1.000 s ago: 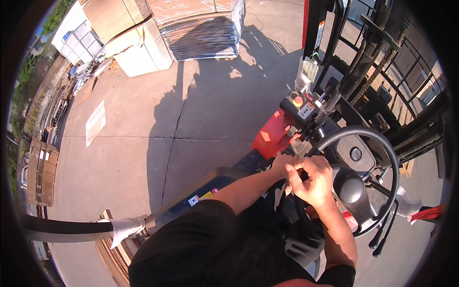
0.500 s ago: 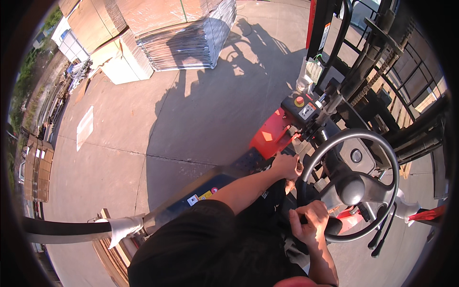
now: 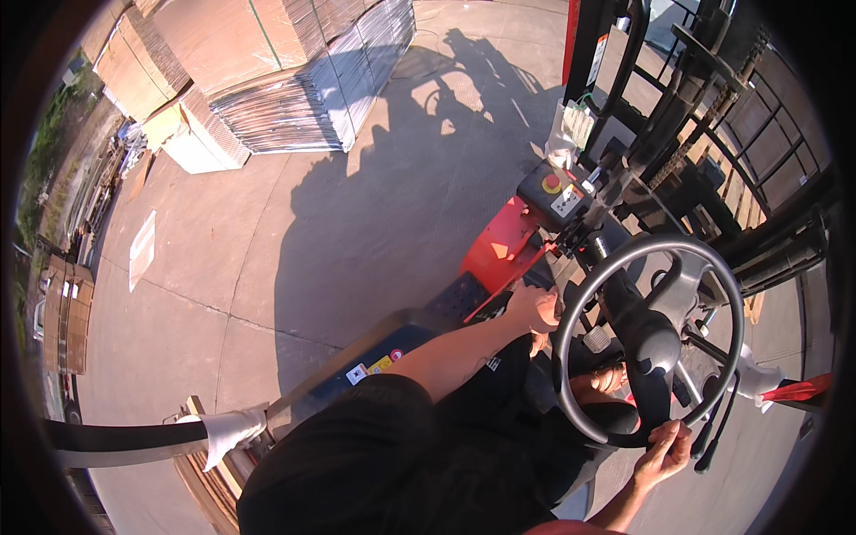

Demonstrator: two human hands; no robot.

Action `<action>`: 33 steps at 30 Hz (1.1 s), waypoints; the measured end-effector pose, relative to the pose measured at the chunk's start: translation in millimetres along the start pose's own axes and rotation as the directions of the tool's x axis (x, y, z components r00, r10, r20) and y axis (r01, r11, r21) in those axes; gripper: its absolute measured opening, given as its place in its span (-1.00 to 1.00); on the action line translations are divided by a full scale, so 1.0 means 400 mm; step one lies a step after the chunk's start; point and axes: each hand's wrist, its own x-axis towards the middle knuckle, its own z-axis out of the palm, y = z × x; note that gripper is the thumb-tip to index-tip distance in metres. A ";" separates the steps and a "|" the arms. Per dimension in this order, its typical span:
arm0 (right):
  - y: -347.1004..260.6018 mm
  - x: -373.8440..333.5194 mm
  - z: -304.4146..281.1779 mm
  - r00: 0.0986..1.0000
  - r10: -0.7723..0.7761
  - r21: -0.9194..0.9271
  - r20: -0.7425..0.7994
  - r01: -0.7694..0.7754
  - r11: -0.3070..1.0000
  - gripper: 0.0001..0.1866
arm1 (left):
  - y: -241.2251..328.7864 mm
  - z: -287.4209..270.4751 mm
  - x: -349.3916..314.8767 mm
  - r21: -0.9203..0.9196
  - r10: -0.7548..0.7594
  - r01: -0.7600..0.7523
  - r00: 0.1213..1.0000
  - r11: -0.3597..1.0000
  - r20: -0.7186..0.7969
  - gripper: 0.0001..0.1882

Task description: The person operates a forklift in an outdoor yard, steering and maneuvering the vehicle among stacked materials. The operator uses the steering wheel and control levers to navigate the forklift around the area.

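Note:
A black steering wheel [image 3: 571,308] stands in front of me on a forklift-like vehicle. My right hand [image 3: 667,450] is closed on the lower part of its rim, fingers bunched around it. Beside the wheel's left edge, my left hand [image 3: 535,312] is curled closed; whatever it may hold is hidden. Left of the wheel column is a black control box [image 3: 560,198] with a red push button [image 3: 551,184]. Two black levers [image 3: 709,446] stick out below the wheel's right side. Behind the rim, a bare foot or ankle [image 3: 606,382] shows near a pedal [image 3: 596,339].
Tall strapped stacks of flattened cardboard [image 3: 276,111] stand ahead on the left. The black mast [image 3: 687,107] rises at front right, with wooden pallets [image 3: 736,196] behind it. A pale sheet [image 3: 143,250] lies on the concrete. A black bar [image 3: 125,443] crosses at the left.
My right hand has moved from the rim's lower left to its lower right, and the wheel has turned counterclockwise. The cardboard stacks and sheet have shifted left in view. My left hand stays put.

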 end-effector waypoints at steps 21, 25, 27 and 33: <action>-0.064 -0.338 0.352 0.976 0.011 -0.006 -0.218 -0.013 1.000 -0.63 | -0.512 0.096 -0.334 -0.027 -0.068 0.069 0.997 0.997 0.028 -0.15; -0.439 -0.966 0.448 0.977 0.034 -0.025 -0.211 -0.040 0.999 -0.62 | -0.797 0.121 -0.947 -0.058 -0.070 0.074 0.996 0.996 0.060 -0.17; -0.633 -1.302 0.487 0.976 0.032 -0.047 -0.215 -0.043 0.998 -0.62 | -0.936 0.139 -1.270 -0.074 -0.062 0.067 0.996 0.995 0.065 -0.16; -0.711 -1.456 0.470 0.989 0.055 0.055 -0.135 -0.048 0.997 -0.69 | -0.923 0.134 -1.412 -0.027 -0.030 0.031 0.999 0.999 0.020 -0.13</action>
